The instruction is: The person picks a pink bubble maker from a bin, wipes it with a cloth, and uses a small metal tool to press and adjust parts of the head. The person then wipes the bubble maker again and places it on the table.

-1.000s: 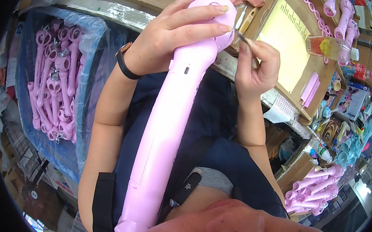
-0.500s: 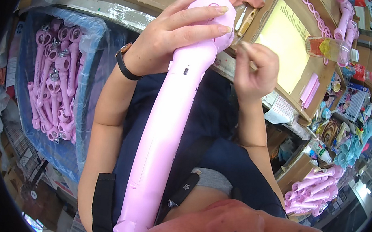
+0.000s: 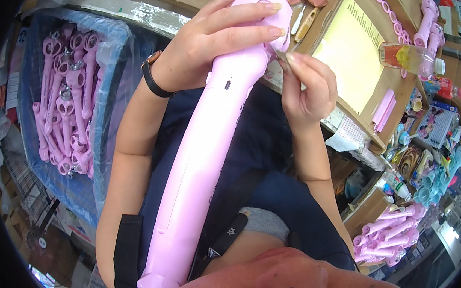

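Observation:
A long pink plastic wand with a rounded head runs slantwise from the top middle down to the lower edge. A small dark slot shows on its upper body. My left hand is closed round the head, fingers across its top. Beside the head, my right hand pinches a small thin grey blade-like piece; its tip meets the side of the wand just below the head. The piece is mostly hidden by the fingers, so its exact kind is unclear.
A blue plastic-lined bin at left holds several pink wand parts. On the bench lie a yellow sheet, a wooden-handled tool, a clear bottle and pink strips. More pink wands are stacked at right.
My right hand has moved left and slightly down, bringing the thin piece against the wand's side. The wand has shifted slightly left in my left hand.

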### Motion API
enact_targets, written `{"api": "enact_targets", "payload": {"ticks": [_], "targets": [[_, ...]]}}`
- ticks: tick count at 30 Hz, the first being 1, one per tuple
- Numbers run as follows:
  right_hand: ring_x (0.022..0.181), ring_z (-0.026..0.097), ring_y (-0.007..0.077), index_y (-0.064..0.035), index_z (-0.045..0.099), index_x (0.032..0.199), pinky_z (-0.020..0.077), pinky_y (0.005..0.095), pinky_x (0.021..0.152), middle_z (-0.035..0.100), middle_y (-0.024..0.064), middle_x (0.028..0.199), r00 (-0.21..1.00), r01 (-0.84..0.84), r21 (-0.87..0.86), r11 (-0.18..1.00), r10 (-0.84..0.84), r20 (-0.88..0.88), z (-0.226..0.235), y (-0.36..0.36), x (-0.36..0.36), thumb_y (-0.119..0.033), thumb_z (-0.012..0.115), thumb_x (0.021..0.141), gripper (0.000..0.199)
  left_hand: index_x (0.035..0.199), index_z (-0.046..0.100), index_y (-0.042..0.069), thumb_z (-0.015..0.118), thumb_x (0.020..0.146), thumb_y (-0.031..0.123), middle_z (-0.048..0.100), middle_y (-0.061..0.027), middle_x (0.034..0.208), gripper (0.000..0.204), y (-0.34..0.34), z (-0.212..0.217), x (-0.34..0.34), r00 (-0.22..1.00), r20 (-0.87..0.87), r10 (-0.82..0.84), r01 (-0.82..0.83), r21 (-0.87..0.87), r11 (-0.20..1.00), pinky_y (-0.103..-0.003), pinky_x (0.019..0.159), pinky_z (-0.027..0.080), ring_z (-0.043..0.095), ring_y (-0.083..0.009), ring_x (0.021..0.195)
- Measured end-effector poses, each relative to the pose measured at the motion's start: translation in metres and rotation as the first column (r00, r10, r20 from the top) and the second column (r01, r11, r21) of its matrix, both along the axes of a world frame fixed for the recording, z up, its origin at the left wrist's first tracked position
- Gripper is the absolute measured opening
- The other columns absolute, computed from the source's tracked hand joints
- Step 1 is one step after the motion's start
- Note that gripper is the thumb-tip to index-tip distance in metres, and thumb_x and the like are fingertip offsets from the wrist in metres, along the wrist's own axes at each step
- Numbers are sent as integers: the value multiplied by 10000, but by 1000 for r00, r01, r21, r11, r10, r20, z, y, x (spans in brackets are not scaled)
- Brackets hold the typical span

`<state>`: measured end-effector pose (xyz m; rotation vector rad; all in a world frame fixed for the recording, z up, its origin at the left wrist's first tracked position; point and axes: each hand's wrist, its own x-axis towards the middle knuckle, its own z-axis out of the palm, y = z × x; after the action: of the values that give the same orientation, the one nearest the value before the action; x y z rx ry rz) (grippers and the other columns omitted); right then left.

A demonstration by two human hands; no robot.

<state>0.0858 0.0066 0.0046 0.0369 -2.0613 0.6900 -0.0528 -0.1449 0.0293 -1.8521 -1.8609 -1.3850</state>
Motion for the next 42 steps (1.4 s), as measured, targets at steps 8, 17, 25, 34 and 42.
{"api": "enact_targets", "payload": {"ticks": [8, 17, 25, 34, 42], "targets": [[681, 639, 223, -62, 651, 902, 498, 293, 581, 669, 77, 806, 1000, 11, -19, 1000, -11, -1, 1, -2, 0, 22, 761, 662, 277, 1150, 604, 67, 737, 698, 106, 599, -165, 1215, 473, -1, 0, 0, 1000, -7, 0, 0, -28, 1000, -500, 1081, 340, 542, -342, 1190], [712, 638, 214, -50, 643, 910, 509, 288, 614, 664, 90, 841, 999, -41, -3, 999, 41, 18, 1, 0, 2, 22, 762, 699, 252, 1149, 608, 75, 743, 689, 103, 603, -160, 1211, 480, 0, 0, 0, 1000, -12, 10, -10, -17, 1000, -497, 1078, 347, 542, -341, 1189], [678, 641, 229, -60, 647, 908, 507, 295, 578, 670, 87, 821, 999, -38, -16, 999, 38, -19, -1, -4, 1, 11, 770, 674, 275, 1148, 612, 71, 738, 693, 93, 598, -158, 1219, 472, 0, 1, 1, 1000, -15, 10, -10, -9, 1000, -501, 1078, 345, 546, -337, 1185], [688, 640, 224, -60, 646, 915, 506, 292, 581, 673, 83, 832, 999, -45, -8, 999, 45, -10, -1, -2, 0, 10, 764, 690, 264, 1152, 607, 76, 731, 705, 99, 602, -153, 1214, 464, 0, 1, 0, 1000, -14, 8, -8, -13, 1000, -500, 1080, 342, 545, -334, 1188], [663, 633, 232, -57, 643, 922, 499, 297, 581, 669, 95, 835, 999, -52, -23, 998, 52, 7, -1, -4, 3, 7, 766, 688, 271, 1155, 605, 75, 734, 703, 104, 599, -152, 1221, 471, 0, -1, 0, 1000, -18, 10, -10, 1, 1000, -498, 1078, 347, 548, -338, 1182]]}}
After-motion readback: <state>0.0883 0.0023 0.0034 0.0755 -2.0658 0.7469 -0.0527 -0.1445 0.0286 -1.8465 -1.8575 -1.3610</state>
